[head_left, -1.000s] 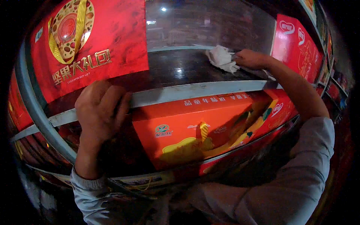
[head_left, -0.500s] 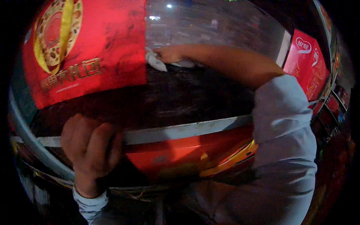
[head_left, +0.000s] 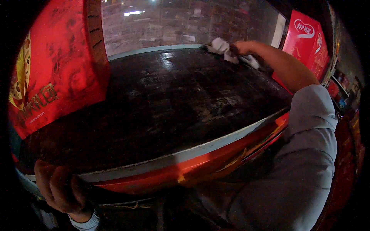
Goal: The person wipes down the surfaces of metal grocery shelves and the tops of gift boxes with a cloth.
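My right hand (head_left: 242, 48) reaches far across a dark shelf board (head_left: 169, 104) and is closed around a crumpled white cloth (head_left: 222, 47). The cloth lies against the board near its back right corner, beside the back panel. At the near left, my left hand (head_left: 59, 186) has its fingers curled over the pale front edge (head_left: 173, 156) of the shelf. Its thumb and the underside of its grip are hidden. Streaks and dull shiny patches show on the dark board.
A large red gift box (head_left: 65, 65) with gold print stands at the left of the shelf. Another red box (head_left: 302, 36) stands at the far right. A greyish, reflective back panel (head_left: 165, 25) rises behind the board. Orange-red packaging (head_left: 196, 163) sits below the front edge.
My right hand has carried the cloth rightward, away from the large red box. The view has shifted too, showing more of the board. My left hand stays on the front edge.
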Available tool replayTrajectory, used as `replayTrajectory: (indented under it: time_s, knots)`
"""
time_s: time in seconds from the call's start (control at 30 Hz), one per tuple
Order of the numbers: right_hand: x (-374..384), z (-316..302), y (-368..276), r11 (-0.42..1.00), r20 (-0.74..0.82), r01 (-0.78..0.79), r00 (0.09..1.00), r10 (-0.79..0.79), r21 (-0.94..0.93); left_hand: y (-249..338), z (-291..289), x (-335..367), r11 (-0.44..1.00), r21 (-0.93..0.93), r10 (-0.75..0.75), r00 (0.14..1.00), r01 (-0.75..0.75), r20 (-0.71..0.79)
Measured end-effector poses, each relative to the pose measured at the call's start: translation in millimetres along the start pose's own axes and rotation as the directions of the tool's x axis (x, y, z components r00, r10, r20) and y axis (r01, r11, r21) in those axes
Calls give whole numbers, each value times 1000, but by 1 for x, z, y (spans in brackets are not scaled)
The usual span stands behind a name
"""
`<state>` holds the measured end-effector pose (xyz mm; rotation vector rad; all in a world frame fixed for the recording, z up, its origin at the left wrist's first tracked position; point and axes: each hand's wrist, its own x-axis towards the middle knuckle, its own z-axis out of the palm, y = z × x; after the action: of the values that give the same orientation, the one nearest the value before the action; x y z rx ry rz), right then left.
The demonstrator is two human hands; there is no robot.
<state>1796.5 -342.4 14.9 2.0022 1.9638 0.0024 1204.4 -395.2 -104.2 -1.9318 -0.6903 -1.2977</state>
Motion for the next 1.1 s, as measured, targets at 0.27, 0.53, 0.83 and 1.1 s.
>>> replayTrajectory:
  time_s: [0.27,0.53,0.83,1.1]
  knots:
    - [26,-1,-49,948,-241,168,965,-102,272,-5,7,-2,997,50,59,998,-59,1]
    - [-94,-9,-163,809,-322,532,833,-449,249,-25,8,-14,984,110,145,989,-143,-5]
    - [-180,26,-120,928,-288,-139,925,246,346,-5,10,10,996,72,56,996,-51,-63]
    - [-138,-7,-239,904,-540,427,760,-363,-7,-6,8,28,973,-108,192,977,-202,-92]
